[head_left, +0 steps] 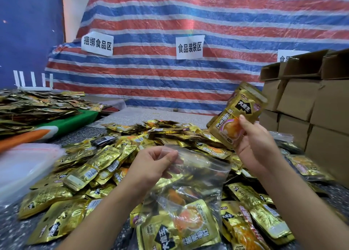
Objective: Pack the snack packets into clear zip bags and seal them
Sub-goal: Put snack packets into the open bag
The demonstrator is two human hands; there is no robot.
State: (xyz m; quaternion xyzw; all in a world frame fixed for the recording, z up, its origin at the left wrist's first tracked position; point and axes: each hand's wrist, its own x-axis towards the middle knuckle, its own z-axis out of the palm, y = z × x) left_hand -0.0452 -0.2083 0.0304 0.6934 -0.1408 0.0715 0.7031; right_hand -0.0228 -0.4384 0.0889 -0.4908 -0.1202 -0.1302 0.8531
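My left hand (153,164) pinches the top rim of a clear zip bag (200,176) and holds its mouth open above the pile. The bag hangs toward me with gold snack packets (181,229) lying in its bottom. My right hand (255,142) grips a small stack of gold snack packets (239,115) upright, above and to the right of the bag's mouth. A heap of loose gold packets (105,162) covers the speckled table (11,229) under both hands.
A stack of clear empty bags (24,164) lies at the left. Behind it sits another pile of packets (34,108) on green cloth. Cardboard boxes (309,102) are stacked at the right. A striped tarp (170,22) with paper signs hangs behind.
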